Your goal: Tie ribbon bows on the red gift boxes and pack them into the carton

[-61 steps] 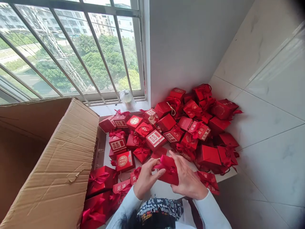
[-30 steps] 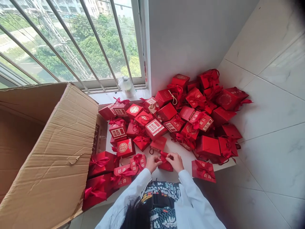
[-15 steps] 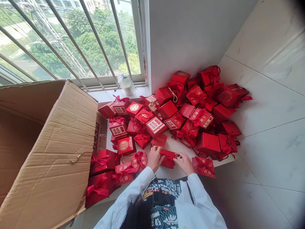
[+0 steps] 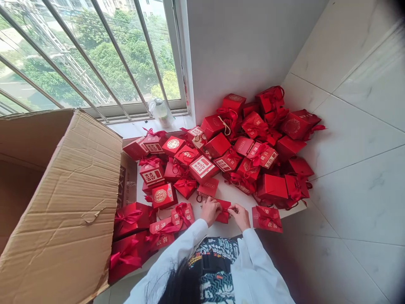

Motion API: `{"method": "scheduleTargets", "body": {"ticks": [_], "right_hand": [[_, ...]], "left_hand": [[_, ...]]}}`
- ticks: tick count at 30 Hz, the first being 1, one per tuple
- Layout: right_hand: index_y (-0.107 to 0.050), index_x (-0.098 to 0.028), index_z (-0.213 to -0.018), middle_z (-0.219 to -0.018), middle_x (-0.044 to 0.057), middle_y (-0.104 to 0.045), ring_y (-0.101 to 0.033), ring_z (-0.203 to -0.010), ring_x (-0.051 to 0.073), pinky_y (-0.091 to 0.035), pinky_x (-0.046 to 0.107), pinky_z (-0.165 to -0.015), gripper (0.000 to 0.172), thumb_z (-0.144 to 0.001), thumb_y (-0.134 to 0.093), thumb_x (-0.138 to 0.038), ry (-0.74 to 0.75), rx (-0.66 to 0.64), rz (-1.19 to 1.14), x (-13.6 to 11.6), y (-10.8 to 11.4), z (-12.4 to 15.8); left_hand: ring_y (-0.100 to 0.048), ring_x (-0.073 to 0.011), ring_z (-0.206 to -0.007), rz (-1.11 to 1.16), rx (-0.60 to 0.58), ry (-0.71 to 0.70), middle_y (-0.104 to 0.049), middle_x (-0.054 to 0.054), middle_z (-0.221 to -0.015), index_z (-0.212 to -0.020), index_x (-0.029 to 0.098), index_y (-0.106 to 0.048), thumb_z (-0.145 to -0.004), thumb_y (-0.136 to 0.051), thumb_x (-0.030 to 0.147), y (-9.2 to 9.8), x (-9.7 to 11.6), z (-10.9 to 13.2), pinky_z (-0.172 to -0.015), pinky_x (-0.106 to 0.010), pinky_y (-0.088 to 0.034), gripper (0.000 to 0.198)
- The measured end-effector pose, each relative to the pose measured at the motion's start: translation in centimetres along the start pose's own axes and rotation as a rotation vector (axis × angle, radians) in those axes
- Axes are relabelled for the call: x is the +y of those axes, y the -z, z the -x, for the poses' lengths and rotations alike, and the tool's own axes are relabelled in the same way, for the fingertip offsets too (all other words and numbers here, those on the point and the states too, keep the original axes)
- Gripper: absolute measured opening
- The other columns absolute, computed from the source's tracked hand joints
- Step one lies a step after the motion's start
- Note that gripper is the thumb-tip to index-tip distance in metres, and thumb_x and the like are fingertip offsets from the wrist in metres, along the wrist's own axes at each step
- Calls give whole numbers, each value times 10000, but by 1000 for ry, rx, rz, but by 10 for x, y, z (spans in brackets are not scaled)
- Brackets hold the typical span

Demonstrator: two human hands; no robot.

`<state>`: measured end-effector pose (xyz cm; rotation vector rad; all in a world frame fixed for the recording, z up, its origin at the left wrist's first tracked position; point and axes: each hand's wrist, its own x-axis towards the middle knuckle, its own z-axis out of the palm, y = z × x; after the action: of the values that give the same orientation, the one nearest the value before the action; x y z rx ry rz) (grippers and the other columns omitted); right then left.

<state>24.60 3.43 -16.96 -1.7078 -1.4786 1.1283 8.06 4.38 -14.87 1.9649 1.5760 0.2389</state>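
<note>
Right in front of me lies a small red gift box (image 4: pixel 224 216) with a red ribbon (image 4: pixel 225 207) across its top. From the left, my left hand (image 4: pixel 211 211) pinches at the ribbon with bent fingers. My right hand (image 4: pixel 240 216) has its fingertips closed on the ribbon's other side. The fingers partly cover the ribbon ends. To the right of my right hand lies a flat red box with a bow (image 4: pixel 267 218). A plain red box (image 4: pixel 209 187) rests just beyond my left hand, near a small dark ring-like loop (image 4: pixel 199 198).
A large open cardboard box (image 4: pixel 72 194) stands at the left. Red boxes (image 4: pixel 202 166) with gold or white patterns are piled on the white tabletop (image 4: pixel 232 192) up to the wall. A plastic-wrapped cup (image 4: pixel 160 112) sits on the sill by the barred window.
Both hands have gone from the box's upper edge to its ribbon and come closer together. The red box now lies flatter. The view has shifted slightly to the right.
</note>
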Motion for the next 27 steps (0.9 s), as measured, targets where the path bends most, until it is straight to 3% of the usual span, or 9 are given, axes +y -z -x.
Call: {"method": "scheduleTargets", "body": {"ticks": [8,14,18,23,27], "right_hand": [[-611,-203,-699,-660,31,-669,-604,-624,188,-465,308,-664,238,-739,-487,-402,62,75,69,-2,-10,-9],[-584,-173,-943,-848,82,-646,-585,-688,175,-463,291,-650,336,-812,-435,-444,92,199,150,-6,-2,0],[-574,-214,-701,-702,15,-602,-553,-659,162,-416,267,-651,233,-770,-559,-436,151,103,247,-12,-1,19],[-587,-236,-722,-721,0,-604,-556,-659,164,-360,248,-592,38,-732,-577,-271,135,22,325,-12,-14,28],[-555,-229,-649,-678,0,-610,-552,-614,160,-356,254,-585,124,-766,-517,-245,99,-4,327,-6,-16,26]], "left_hand": [[-486,-232,-1008,-42,-35,-56,-691,-38,-901,-787,216,-677,-815,-602,177,1,0,-2,-885,-388,-327,88],[-481,-246,-1014,-58,5,-20,-646,-71,-1001,-934,211,-650,-822,-607,266,3,-4,0,-838,-373,-366,132],[-490,-245,-1000,-40,2,-27,-661,-54,-954,-896,222,-666,-827,-602,277,3,-6,0,-848,-382,-368,109],[-489,-248,-1001,-18,5,-37,-672,-49,-949,-866,227,-678,-818,-609,238,2,-6,-1,-864,-404,-357,85],[-495,-246,-984,5,10,-38,-683,-53,-930,-848,230,-692,-855,-562,256,3,-6,0,-882,-435,-345,133]]}}
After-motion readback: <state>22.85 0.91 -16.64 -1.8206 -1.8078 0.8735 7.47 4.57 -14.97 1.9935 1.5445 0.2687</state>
